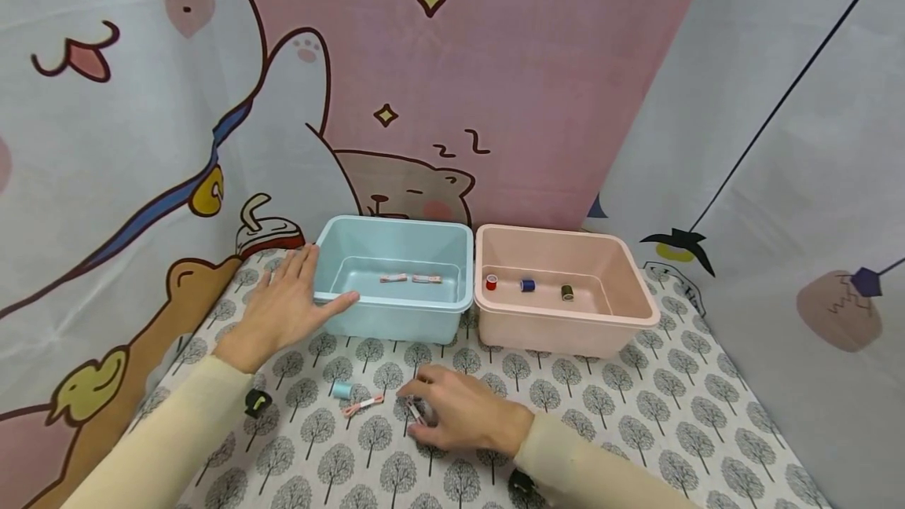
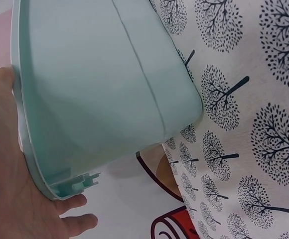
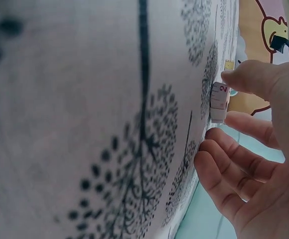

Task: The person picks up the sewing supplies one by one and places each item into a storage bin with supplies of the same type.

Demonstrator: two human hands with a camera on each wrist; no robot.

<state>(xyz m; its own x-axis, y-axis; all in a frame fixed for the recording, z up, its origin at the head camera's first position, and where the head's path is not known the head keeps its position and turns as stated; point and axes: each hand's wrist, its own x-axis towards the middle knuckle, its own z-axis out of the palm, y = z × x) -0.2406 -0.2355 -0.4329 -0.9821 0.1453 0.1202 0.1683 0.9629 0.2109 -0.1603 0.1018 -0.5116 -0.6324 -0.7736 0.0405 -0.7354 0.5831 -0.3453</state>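
My left hand (image 1: 286, 301) rests with straight, spread fingers at the left front corner of the light blue bin (image 1: 396, 320). In the left wrist view its thumb lies on the bin's rim and its fingertips pass beyond the corner. Low over the tablecloth, my right hand (image 1: 459, 411) pinches a folded measuring tape (image 3: 219, 102) between thumb and index finger; the other fingers bend loosely beside it. Left of that hand lie a pink folded measuring tape (image 1: 364, 405) and a light blue thread spool (image 1: 342, 390). Two more folded tapes (image 1: 426, 279) lie inside the blue bin.
A pink bin (image 1: 558, 328) stands right beside the blue one. In it are a red spool (image 1: 491, 282), a blue spool (image 1: 527, 285) and an olive spool (image 1: 567, 292). The tree-print tablecloth (image 1: 615, 430) reaches to cartoon-print curtains (image 1: 523, 85) behind and at both sides.
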